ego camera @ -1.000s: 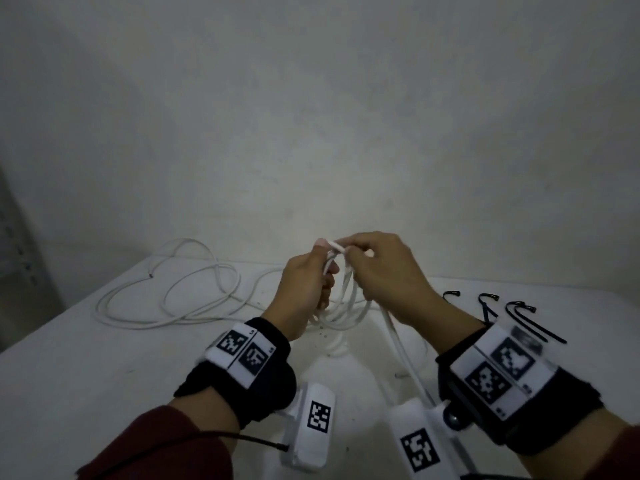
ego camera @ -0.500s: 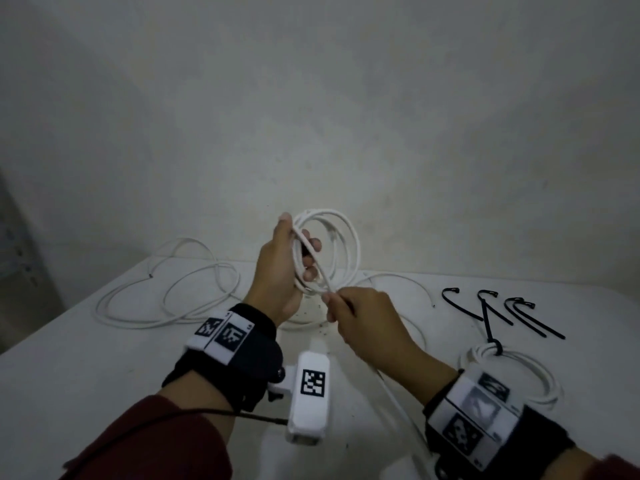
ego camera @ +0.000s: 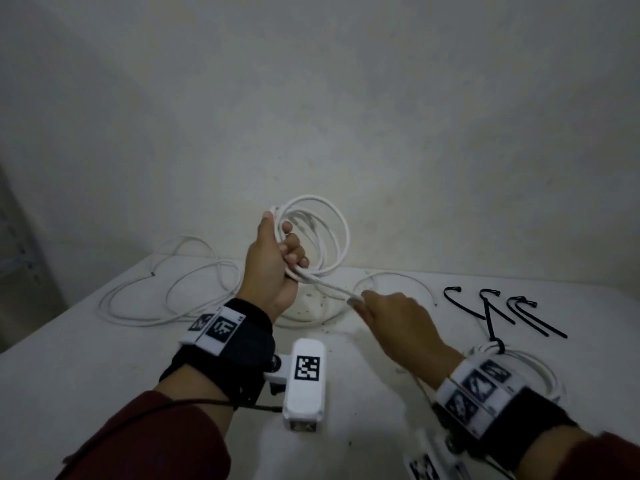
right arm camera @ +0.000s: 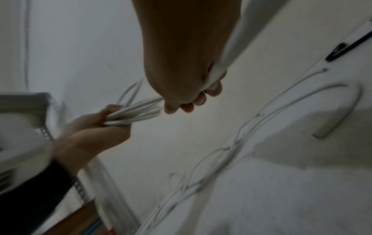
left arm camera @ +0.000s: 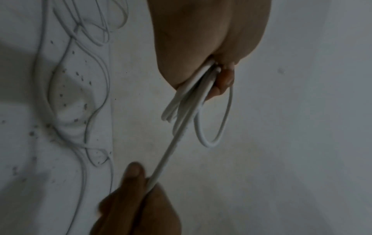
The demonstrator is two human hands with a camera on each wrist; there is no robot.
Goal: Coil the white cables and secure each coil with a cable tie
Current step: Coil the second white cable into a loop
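My left hand [ego camera: 277, 268] is raised above the table and grips a coil of white cable [ego camera: 332, 233] with several loops; the same coil [left arm camera: 211, 127] hangs from its fingers in the left wrist view. From the coil [right arm camera: 132, 114] a straight run of cable [ego camera: 329, 287] leads down to my right hand [ego camera: 391, 320], which pinches it lower and to the right. More of this cable [ego camera: 398, 278] trails loose on the table behind my right hand. In the left wrist view the right hand [left arm camera: 136, 198] holds the strand [left arm camera: 171, 151] between thumb and fingers.
Another loose white cable [ego camera: 166, 296] sprawls over the table's left rear. Three black cable ties [ego camera: 502, 310] lie at the right rear. A finished coil [ego camera: 530, 365] bound with a black tie lies by my right wrist. The white table [ego camera: 69, 375] meets a plain wall.
Both hands were together at the coil's top; my left hand has since lifted the coil upright, and my right hand has slid down and to the right along the cable.
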